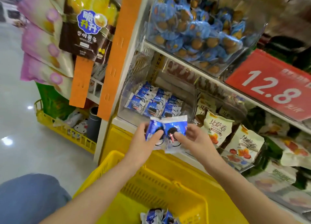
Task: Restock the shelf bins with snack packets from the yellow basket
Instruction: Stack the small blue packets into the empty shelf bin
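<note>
My left hand [144, 139] grips a blue-and-white cookie packet [153, 131] and my right hand [191, 138] grips a second one [175, 127] beside it. Both packets hang together just in front of a clear shelf bin [191, 102], which holds several of the same blue packets [154, 100] in rows. Below my arms stands the yellow basket [161, 176], with a few more blue packets [159, 217] lying at its near end.
The shelf above carries a clear bin of blue-wrapped round cakes [193, 30] and a red 12.8 price sign [272, 85]. Cream-coloured snack bags [218, 127] fill the bin to the right. Hanging snack bags [84, 30] and a second yellow basket [65, 127] stand at the left.
</note>
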A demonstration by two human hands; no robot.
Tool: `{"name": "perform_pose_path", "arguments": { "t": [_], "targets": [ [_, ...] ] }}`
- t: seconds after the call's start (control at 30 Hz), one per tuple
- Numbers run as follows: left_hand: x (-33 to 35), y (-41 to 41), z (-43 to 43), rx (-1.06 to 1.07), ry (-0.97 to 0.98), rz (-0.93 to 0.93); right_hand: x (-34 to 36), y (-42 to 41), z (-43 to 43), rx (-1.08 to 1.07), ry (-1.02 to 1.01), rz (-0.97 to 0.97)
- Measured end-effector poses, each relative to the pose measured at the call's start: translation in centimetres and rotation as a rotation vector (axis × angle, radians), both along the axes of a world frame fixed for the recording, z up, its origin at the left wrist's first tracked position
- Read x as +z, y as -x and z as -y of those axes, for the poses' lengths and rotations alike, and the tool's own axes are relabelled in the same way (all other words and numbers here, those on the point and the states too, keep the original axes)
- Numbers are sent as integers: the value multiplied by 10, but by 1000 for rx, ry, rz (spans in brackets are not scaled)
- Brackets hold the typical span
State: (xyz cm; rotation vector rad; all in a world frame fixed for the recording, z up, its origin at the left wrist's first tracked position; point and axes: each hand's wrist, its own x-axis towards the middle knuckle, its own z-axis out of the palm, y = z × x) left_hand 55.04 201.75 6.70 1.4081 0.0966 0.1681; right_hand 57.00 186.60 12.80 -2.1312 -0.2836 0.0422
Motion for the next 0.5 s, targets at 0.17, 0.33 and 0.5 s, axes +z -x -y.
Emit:
{"name": "perform_pose_path", "arguments": {
  "t": [0.17,0.33,0.5],
  "targets": [
    [29,-18,-41,-86,-3,60,44,-61,-19,-84,187,304],
    [21,-32,-57,-37,50,2,36,-128,-33,-114,687,314],
    [21,-45,-78,54,19,-53,7,-156,-38,-13,1130,197]
  ]
}}
